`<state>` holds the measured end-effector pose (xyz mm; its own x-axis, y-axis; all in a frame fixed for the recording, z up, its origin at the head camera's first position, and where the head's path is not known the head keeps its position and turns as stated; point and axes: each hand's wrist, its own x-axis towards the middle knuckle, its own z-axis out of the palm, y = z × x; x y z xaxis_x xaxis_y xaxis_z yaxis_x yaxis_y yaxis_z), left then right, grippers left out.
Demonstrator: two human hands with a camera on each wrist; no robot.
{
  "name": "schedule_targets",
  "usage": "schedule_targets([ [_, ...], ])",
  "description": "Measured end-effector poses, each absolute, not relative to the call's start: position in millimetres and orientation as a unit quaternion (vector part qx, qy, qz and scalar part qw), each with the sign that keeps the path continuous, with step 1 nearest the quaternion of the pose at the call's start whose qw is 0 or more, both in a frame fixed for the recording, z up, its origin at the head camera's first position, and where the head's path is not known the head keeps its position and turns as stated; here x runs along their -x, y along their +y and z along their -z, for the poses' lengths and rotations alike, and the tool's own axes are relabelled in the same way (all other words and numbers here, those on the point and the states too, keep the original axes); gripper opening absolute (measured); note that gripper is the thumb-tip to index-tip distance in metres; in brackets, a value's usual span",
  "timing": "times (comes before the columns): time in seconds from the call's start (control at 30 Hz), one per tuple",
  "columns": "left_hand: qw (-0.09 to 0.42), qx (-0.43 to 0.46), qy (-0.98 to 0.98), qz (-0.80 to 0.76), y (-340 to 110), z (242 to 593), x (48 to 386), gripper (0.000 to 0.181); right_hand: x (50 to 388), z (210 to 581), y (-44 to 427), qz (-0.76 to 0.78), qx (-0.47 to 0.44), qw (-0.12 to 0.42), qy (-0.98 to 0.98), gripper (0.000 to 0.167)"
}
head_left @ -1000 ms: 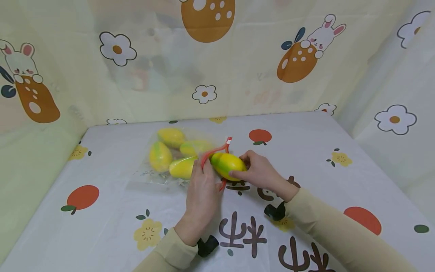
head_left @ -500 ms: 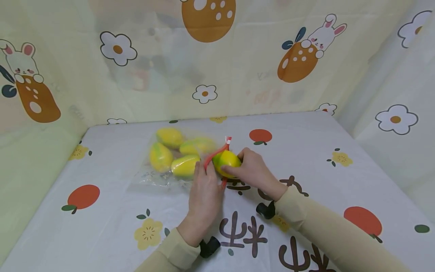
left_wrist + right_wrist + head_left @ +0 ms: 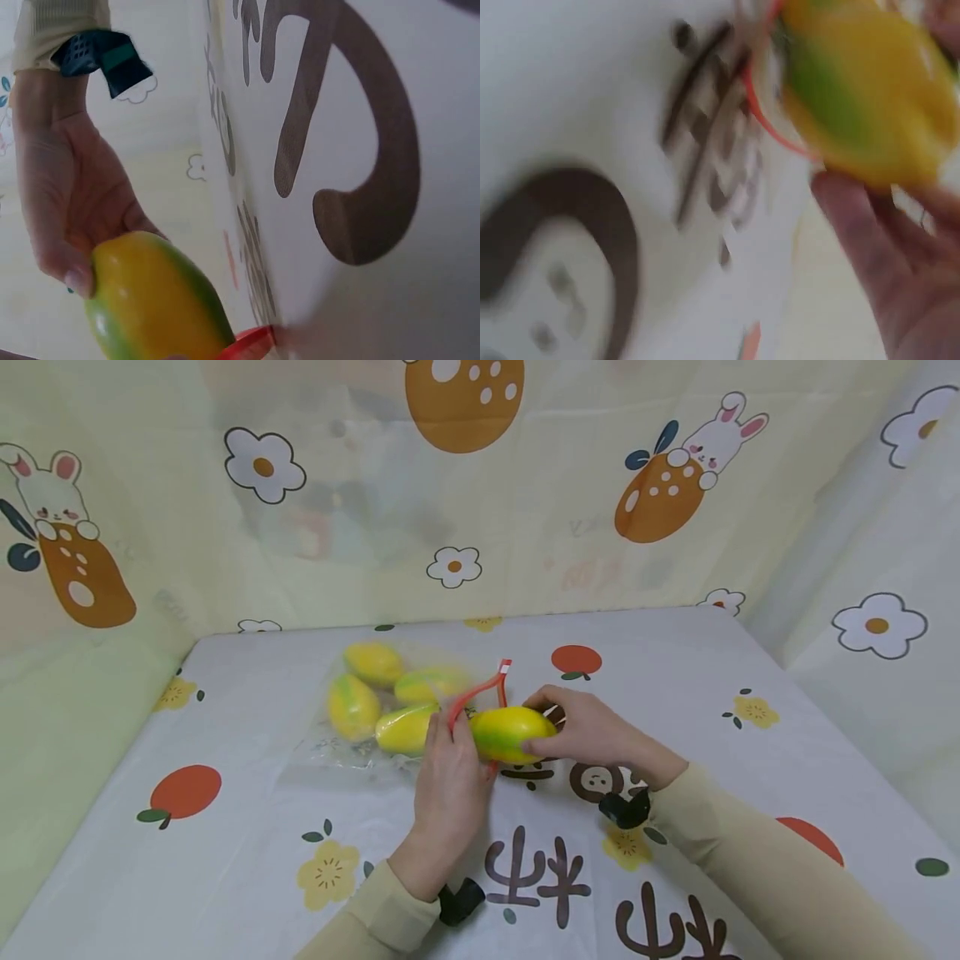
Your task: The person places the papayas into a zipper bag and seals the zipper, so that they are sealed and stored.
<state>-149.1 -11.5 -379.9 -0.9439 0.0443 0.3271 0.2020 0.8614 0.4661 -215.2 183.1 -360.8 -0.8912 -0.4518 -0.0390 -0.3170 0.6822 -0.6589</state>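
Observation:
A clear plastic bag (image 3: 360, 758) with a red zip edge (image 3: 472, 692) lies on the table, holding several yellow-green mangoes (image 3: 354, 707). My left hand (image 3: 450, 793) pinches the near side of the bag's mouth, its fingers lying along the red edge. In my right hand (image 3: 592, 735) is another mango (image 3: 513, 733), gripped at its right end between thumb and fingers. That mango's left end is at the bag's mouth, partly behind the left fingers. The right wrist view is blurred but shows the same mango (image 3: 877, 97) against the fingertips.
A white printed cloth (image 3: 247, 877) covers the table. Patterned curtains (image 3: 360, 527) stand at the back and both sides. A dark wrist camera mount (image 3: 626, 808) sits under the right wrist, another mount (image 3: 461, 902) by the left.
The right hand moved slightly left with the mango and turned it end-on, then drew back right, so the mango now lies more level. The left hand and the bag hardly moved.

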Motion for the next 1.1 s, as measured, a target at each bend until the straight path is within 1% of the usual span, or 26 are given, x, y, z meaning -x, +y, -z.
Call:
schedule_targets([
  [0.17,0.139,0.064,-0.955,0.256,-11.9,380.3,147.9,0.073,233.6,353.5,190.8,0.328,0.272,0.184,0.886,0.051],
  [0.27,0.127,0.065,-0.957,0.254,-11.1,380.6,146.2,0.074,246.2,353.7,189.5,0.32,0.3,0.224,0.87,0.052],
  [0.4,0.116,0.066,-0.959,0.251,-9.4,380.3,144.8,0.077,257.7,357.8,188.2,0.334,0.321,0.26,0.847,0.054],
  [0.5,0.12,0.073,-0.958,0.251,-8.5,379.8,144.0,0.078,259.1,364.2,186.6,0.358,0.324,0.27,0.833,0.054],
  [0.57,0.129,0.08,-0.956,0.25,-8.2,379.5,143.4,0.078,257.0,369.3,184.7,0.374,0.321,0.267,0.828,0.053],
  [0.73,0.157,0.082,-0.955,0.239,-8.1,378.5,142.6,0.076,245.9,377.8,177.5,0.399,0.3,0.228,0.836,0.05],
  [0.9,0.162,0.073,-0.957,0.23,-7.9,377.3,142.2,0.077,236.6,381.4,169.7,0.413,0.286,0.192,0.843,0.049],
  [1.1,0.19,0.077,-0.952,0.228,-7.0,377.9,140.3,0.072,231.7,384.9,164.6,0.394,0.289,0.121,0.864,0.053],
])
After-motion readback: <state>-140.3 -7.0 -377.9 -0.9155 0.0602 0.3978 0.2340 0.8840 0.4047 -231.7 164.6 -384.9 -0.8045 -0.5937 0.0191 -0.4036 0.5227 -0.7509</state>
